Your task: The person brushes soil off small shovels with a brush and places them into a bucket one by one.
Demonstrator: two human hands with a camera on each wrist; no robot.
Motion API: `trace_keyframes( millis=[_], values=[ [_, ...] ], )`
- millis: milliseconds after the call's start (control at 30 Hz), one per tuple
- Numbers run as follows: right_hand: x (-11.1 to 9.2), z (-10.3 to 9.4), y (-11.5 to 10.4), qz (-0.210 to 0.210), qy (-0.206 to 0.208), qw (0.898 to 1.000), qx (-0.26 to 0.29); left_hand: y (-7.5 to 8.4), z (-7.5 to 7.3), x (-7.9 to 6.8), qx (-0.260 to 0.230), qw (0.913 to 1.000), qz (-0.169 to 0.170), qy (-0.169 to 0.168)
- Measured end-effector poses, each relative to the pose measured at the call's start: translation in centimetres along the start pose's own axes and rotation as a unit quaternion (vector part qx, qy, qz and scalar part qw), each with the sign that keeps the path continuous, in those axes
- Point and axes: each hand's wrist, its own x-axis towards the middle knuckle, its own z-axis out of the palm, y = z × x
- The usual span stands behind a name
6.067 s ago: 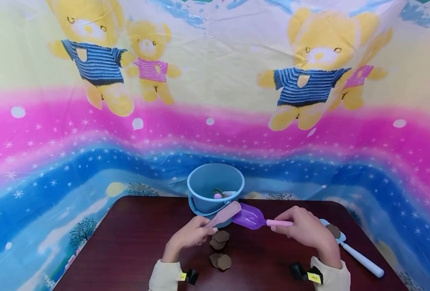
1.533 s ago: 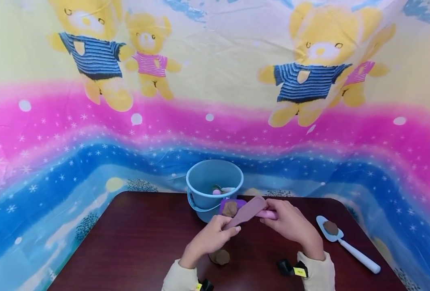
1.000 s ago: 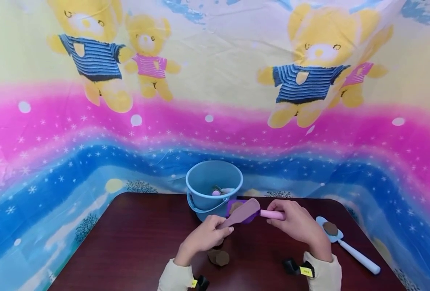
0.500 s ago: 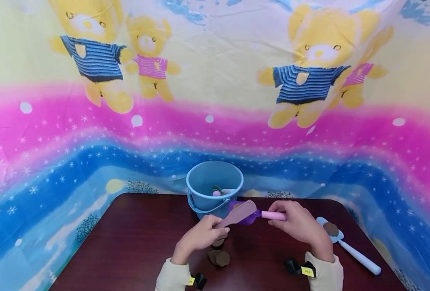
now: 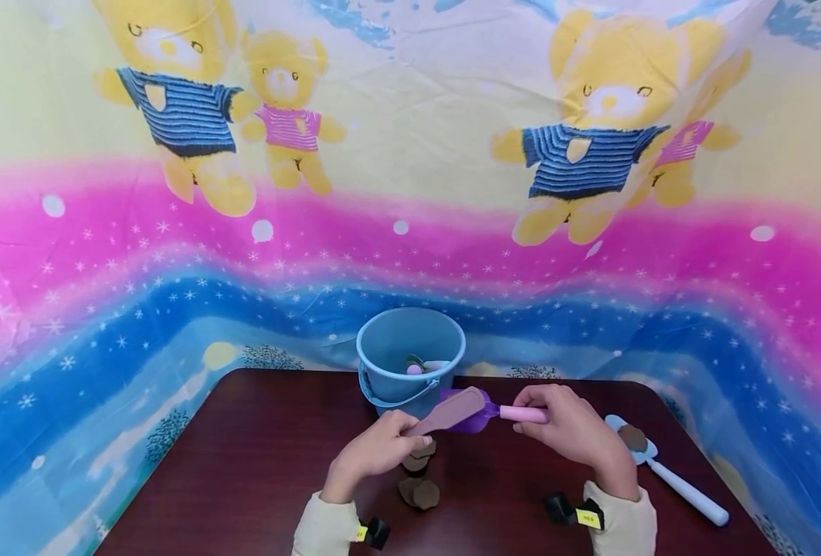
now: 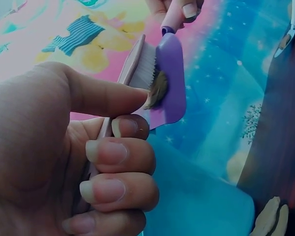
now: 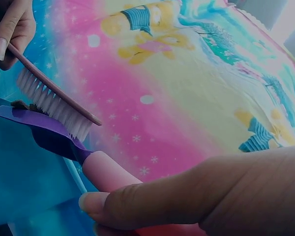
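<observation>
Drawing back toward 8 o'clock, the brush (image 5: 455,408) now covers the blade of the purple scoop (image 5: 476,422), whereas a moment ago its head reached toward the pink handle (image 5: 524,414); the two hands also stand farther apart. The left hand (image 5: 375,450) grips the brush with curled fingers, and the right hand (image 5: 568,427) pinches the pink handle, the blade pointing to 9 o'clock. From the head, the brush hides the brown lump (image 6: 160,90) that showed there earlier, yet the left wrist view finds it still on the blade, with the bristles (image 7: 59,108) apparently touching it. For the brushing in hand, that suggests a stroke under way and the lump not yet off. The blade sits around 4 o'clock of the blue bucket (image 5: 399,391); whether its tip clears the rim cannot be told. At the bucket's 6 o'clock, the loose brown pieces (image 5: 425,494) on the worktop (image 5: 264,463) are less hidden now, while the pale trowel (image 5: 690,491) between 3 and 4 o'clock lies unmoved.
</observation>
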Motion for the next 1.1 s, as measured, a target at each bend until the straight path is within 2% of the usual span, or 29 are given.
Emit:
trace_keyframes(
  millis=[333, 867, 1100],
  values=[
    [0.1, 0.0, 0.0, 0.008, -0.003, 1.0, 0.003, 0.0, -0.6, -0.4, 0.001, 0.9999, -0.009, -0.006],
    [0.2, -0.1, 0.2, 0.015, -0.003, 1.0, 0.004, -0.4, -1.6, -0.7, -0.041, 0.9983, -0.039, -0.016],
    [0.2, -0.1, 0.3, 0.016, 0.002, 1.0, 0.004, -0.6, -2.1, -1.1, -0.04, 0.9979, -0.05, -0.007]
  ],
)
